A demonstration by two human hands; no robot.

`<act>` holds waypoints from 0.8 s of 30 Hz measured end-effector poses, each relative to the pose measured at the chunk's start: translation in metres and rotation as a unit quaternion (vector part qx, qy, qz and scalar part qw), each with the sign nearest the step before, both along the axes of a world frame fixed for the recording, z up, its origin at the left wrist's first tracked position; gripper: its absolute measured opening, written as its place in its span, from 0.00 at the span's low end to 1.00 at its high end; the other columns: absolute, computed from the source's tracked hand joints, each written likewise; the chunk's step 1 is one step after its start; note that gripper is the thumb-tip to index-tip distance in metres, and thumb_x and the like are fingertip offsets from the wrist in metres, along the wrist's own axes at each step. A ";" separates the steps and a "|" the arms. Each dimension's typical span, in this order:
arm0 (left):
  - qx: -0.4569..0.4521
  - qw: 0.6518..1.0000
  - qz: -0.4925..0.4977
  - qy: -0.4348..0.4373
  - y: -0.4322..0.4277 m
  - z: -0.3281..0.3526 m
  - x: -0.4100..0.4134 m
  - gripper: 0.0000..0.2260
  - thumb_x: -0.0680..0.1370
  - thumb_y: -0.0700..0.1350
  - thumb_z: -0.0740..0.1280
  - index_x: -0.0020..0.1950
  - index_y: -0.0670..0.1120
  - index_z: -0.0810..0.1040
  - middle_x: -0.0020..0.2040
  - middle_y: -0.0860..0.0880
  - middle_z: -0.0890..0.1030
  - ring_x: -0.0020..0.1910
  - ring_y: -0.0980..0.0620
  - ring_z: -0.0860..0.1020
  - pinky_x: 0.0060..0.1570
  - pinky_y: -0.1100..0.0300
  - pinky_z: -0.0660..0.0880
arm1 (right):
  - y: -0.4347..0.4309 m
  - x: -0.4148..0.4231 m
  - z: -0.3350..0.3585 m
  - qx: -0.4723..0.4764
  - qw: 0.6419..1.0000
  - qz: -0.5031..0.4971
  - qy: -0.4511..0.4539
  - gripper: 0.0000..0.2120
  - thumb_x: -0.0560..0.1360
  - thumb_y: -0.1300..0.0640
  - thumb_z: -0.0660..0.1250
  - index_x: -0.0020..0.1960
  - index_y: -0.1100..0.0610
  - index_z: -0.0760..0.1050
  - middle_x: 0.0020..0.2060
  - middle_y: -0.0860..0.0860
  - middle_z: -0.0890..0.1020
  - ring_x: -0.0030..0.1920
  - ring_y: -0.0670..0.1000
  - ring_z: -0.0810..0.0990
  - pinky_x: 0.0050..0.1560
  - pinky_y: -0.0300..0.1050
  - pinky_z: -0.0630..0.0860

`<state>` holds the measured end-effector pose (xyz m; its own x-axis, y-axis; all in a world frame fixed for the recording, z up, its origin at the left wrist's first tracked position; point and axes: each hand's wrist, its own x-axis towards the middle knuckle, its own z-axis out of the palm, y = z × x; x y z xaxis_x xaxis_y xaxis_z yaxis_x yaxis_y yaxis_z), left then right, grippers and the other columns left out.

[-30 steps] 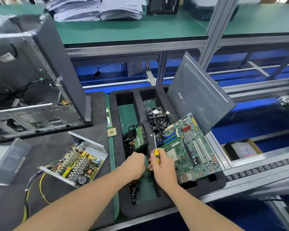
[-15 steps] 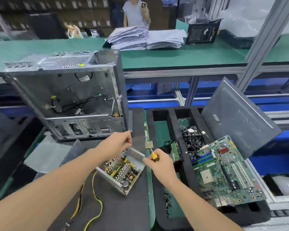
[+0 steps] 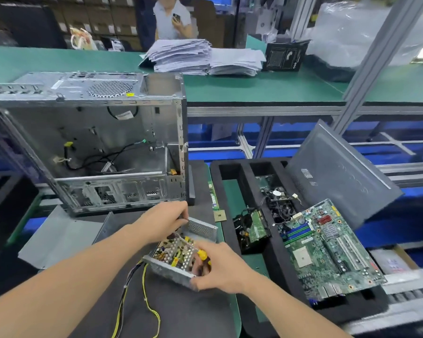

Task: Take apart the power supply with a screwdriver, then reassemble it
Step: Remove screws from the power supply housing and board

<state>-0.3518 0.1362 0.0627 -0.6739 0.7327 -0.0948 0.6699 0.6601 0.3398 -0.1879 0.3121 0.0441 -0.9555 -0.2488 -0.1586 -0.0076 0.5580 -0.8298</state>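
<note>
On the mat (image 3: 181,313), left hand (image 3: 164,223) pinches the supply (image 3: 166,269) by its wall, right hand (image 3: 221,268) grips the screwdriver (image 3: 202,255); best brace firmly and seat tip squarely.

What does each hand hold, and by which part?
Left hand grips the power supply by its far wall; right hand holds the screwdriver by its yellow handle.

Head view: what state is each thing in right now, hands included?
power supply: cover off, circuit board exposed.
left hand: grips the power supply's far wall.
right hand: holds the screwdriver at the power supply's near corner; tip hidden.
computer case: side open, no board inside.
motherboard: out of the case, resting on the foam tray.
side panel: off, propped tilted.
</note>
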 end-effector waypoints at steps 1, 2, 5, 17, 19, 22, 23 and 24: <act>0.003 1.000 0.008 0.000 -0.005 0.000 -0.002 0.05 0.83 0.48 0.67 0.49 0.54 0.72 0.49 0.56 0.80 0.48 0.54 0.78 0.49 0.54 0.77 | 0.002 -0.003 0.003 0.010 1.000 0.003 -0.001 0.16 0.66 0.56 0.76 0.46 0.43 0.72 0.43 0.50 0.84 0.32 0.42 0.73 0.36 0.43 0.76; 0.008 1.000 0.020 -0.003 -0.011 -0.001 -0.004 0.05 0.83 0.48 0.67 0.49 0.54 0.72 0.48 0.56 0.80 0.47 0.54 0.78 0.48 0.54 0.77 | 0.005 -0.006 0.005 0.015 1.000 0.002 -0.008 0.17 0.66 0.56 0.76 0.44 0.40 0.70 0.43 0.50 0.84 0.32 0.43 0.72 0.36 0.44 0.75; 0.027 0.997 0.063 -0.024 -0.029 -0.004 -0.009 0.06 0.84 0.47 0.66 0.49 0.53 0.72 0.45 0.56 0.80 0.42 0.57 0.78 0.43 0.58 0.76 | 0.018 -0.015 0.009 0.023 0.999 -0.016 -0.031 0.19 0.68 0.54 0.78 0.45 0.48 0.67 0.43 0.46 0.86 0.36 0.49 0.76 0.45 0.58 0.79; 0.171 0.923 0.309 -0.153 -0.081 -0.017 0.000 0.06 0.83 0.51 0.67 0.49 0.51 0.75 0.44 0.54 0.82 0.43 0.58 0.78 0.37 0.62 0.68 | 0.029 -0.058 0.001 0.048 0.970 -0.237 0.038 0.20 0.75 0.65 0.75 0.43 0.51 0.64 0.42 0.43 0.86 0.42 0.43 0.82 0.46 0.45 0.77; 0.168 0.912 0.328 -0.178 -0.085 -0.023 0.005 0.06 0.83 0.52 0.66 0.49 0.51 0.75 0.45 0.54 0.82 0.42 0.58 0.77 0.38 0.61 0.68 | 0.024 -0.063 -0.002 0.027 0.956 -0.289 0.048 0.18 0.76 0.66 0.75 0.45 0.53 0.66 0.46 0.46 0.86 0.45 0.50 0.84 0.50 0.50 0.81; 0.178 0.894 0.349 -0.217 -0.086 -0.031 0.011 0.07 0.84 0.54 0.65 0.51 0.51 0.75 0.48 0.50 0.81 0.44 0.53 0.78 0.42 0.56 0.72 | 0.019 -0.068 -0.005 0.000 0.937 -0.348 0.036 0.16 0.76 0.66 0.75 0.47 0.56 0.68 0.49 0.53 0.84 0.42 0.53 0.84 0.39 0.49 0.84; 0.196 0.883 0.357 -0.232 -0.085 -0.033 0.012 0.08 0.84 0.54 0.65 0.52 0.51 0.76 0.49 0.48 0.81 0.46 0.50 0.79 0.46 0.53 0.75 | 0.018 -0.069 -0.007 -0.020 0.932 -0.361 0.023 0.15 0.76 0.67 0.74 0.47 0.57 0.68 0.49 0.57 0.84 0.42 0.53 0.85 0.36 0.45 0.84; 0.215 0.871 0.364 -0.249 -0.085 -0.034 0.013 0.08 0.84 0.54 0.65 0.53 0.50 0.76 0.50 0.47 0.81 0.47 0.49 0.80 0.50 0.50 0.77 | 0.018 -0.069 -0.007 -0.035 0.928 -0.370 0.013 0.13 0.76 0.69 0.73 0.47 0.58 0.69 0.49 0.60 0.84 0.42 0.54 0.86 0.35 0.44 0.84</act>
<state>-0.3390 0.0512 0.0286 -0.9288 0.1677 -0.3306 -0.1747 0.5885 0.7894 -0.2569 0.3298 0.0368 -0.8718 0.4688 -0.1420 0.3366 0.3627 -0.8690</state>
